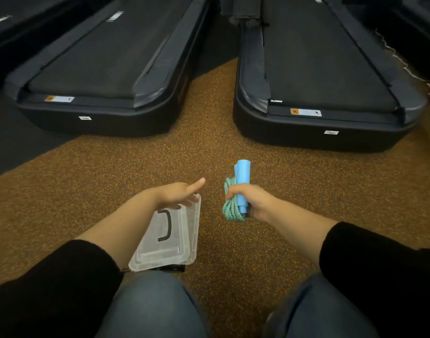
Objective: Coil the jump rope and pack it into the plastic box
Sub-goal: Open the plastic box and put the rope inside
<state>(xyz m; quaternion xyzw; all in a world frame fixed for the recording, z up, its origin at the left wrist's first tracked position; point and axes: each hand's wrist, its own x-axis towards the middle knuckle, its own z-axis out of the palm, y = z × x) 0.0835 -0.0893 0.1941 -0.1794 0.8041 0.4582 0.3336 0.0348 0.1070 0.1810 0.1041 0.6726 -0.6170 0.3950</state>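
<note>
The jump rope [233,206] is bundled into a coil of green-blue cord with its light blue handles standing upright together. My right hand [251,200] is closed around the coil and the handles, holding them above the floor. A clear plastic box [167,242] with a clear lid and a dark handle lies on the floor to the left of the rope, its lid on. My left hand [178,195] hovers over the far end of the box, fingers spread and thumb pointing right; whether it touches the lid I cannot tell.
I am crouched on brown speckled rubber floor [87,191], my knees in jeans at the bottom edge. Two black treadmill decks stand ahead, one at left [99,69] and one at right [326,76], with a strip of floor between them.
</note>
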